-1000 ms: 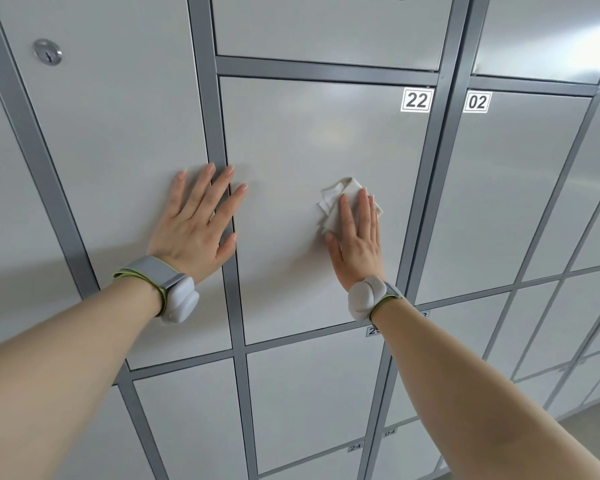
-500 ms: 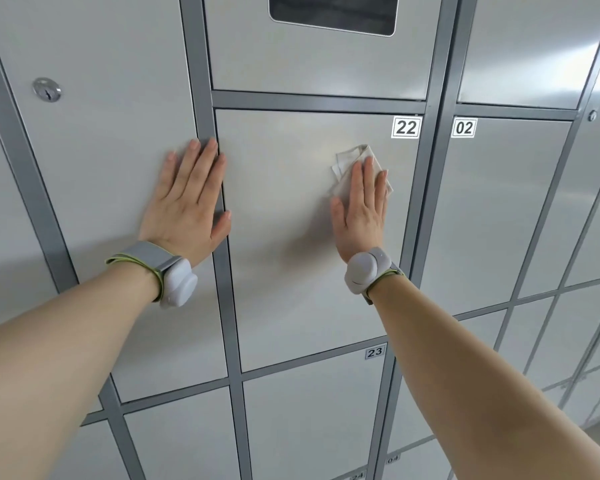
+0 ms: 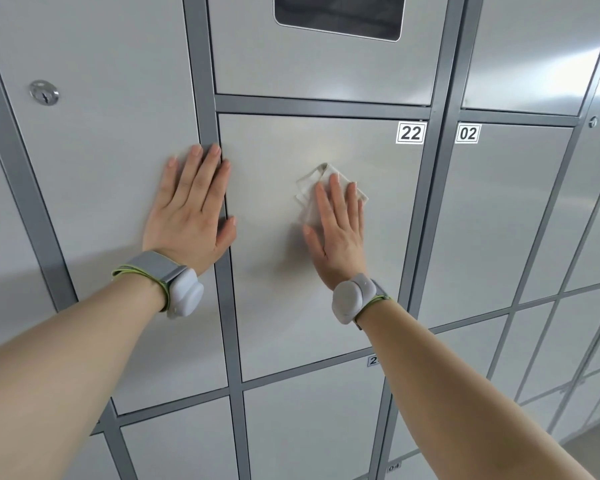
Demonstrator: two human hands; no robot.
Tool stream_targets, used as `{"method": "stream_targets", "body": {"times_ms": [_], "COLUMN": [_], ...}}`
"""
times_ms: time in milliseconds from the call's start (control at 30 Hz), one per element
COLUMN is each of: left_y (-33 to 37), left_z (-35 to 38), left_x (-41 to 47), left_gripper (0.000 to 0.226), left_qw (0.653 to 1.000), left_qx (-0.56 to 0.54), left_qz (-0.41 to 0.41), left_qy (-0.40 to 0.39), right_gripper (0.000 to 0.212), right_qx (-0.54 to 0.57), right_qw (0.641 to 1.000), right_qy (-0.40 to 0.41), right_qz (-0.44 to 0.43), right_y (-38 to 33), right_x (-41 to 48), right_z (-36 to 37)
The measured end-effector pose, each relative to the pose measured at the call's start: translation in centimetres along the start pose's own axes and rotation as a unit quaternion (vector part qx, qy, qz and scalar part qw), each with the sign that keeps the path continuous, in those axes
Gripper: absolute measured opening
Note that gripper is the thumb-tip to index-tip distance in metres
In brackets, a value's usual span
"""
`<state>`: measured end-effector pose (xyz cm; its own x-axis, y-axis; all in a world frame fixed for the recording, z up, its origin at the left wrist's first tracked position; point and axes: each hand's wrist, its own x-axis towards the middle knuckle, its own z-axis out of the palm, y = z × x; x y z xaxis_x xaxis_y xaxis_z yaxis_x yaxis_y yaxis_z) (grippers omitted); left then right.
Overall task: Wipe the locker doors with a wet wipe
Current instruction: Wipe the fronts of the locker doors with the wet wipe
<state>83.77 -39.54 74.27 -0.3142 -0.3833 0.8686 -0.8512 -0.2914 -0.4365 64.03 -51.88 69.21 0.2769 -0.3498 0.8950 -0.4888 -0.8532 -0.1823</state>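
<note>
Left hand (image 3: 191, 216) lies flat, fingers straight and close together, across the neighbouring door (image 3: 111, 150) and the grey frame post (image 3: 222, 323). Right hand (image 3: 338, 233), fingers straight, presses the folded white wet wipe (image 3: 317, 180) against the upper middle of the locker door (image 3: 274, 306) labelled 22 (image 3: 410, 133). The wipe's corners show past the fingertips. Farther up: key lock (image 3: 44, 92) at left, dark window panel (image 3: 338, 13) above.

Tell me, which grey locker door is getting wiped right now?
The grey metal locker door numbered 22: only it has the folded white wet wipe pressed flat under the right hand.
</note>
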Motion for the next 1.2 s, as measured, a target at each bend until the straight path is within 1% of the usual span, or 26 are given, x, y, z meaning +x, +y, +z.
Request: {"method": "stream_targets", "body": {"times_ms": [100,167,267,433,567,700,767,900,1100,1167,1200], "left_y": [0.0,-0.1,-0.1,-0.2,-0.1,0.0,0.1,0.1,0.0,0.0,0.0], "left_z": [0.0,-0.1,-0.1,-0.1,0.0,0.0,0.0,0.1,0.0,0.0,0.0], "left_x": [0.0,0.0,0.0,0.0,-0.1,-0.1,-0.1,-0.1,-0.2,-0.2,-0.2], "left_gripper": [0.067,0.066,0.066,0.066,0.066,0.067,0.067,0.067,0.066,0.066,0.066], "left_qw": [1.0,1.0,1.0,1.0,1.0,1.0,1.0,1.0,1.0,1.0,1.0], "left_qx": [0.002,0.002,0.005,0.006,0.003,0.006,0.01,0.011,0.009,0.007,0.006], "left_qz": [0.002,0.003,0.008,0.005,0.002,-0.004,-0.003,-0.002,-0.002,-0.002,-0.003], "left_qy": [-0.003,-0.002,0.003,0.0,-0.001,0.002,0.002,0.005,0.002,0.002,0.002], "right_gripper": [0.057,0.057,0.059,0.067,0.075,0.077,0.076,0.069,0.06,0.058,0.059], "right_qx": [-0.026,-0.043,-0.044,-0.007,0.015,0.015,0.011,0.001,-0.042,-0.056,-0.059], "right_qw": [0.999,0.998,0.999,0.996,0.992,0.989,0.99,0.996,0.997,0.996,0.997], "right_qy": [-0.01,-0.013,-0.002,0.015,0.032,0.055,0.056,0.043,-0.009,-0.004,0.002], "right_qz": [-0.037,-0.042,0.003,0.093,0.123,0.138,0.127,0.074,-0.06,-0.069,-0.055], "right_y": [1.2,2.2,2.8,2.7,2.6,2.1,1.6,0.8,1.1,2.0,2.3], "right_x": [-1.3,-1.7,-1.2,1.6,3.6,5.0,5.0,3.9,0.4,0.0,0.1], "right_z": [0.3,0.2,-0.6,-2.2,-2.8,-2.6,-2.2,-1.3,-0.1,-0.2,-0.3]}}
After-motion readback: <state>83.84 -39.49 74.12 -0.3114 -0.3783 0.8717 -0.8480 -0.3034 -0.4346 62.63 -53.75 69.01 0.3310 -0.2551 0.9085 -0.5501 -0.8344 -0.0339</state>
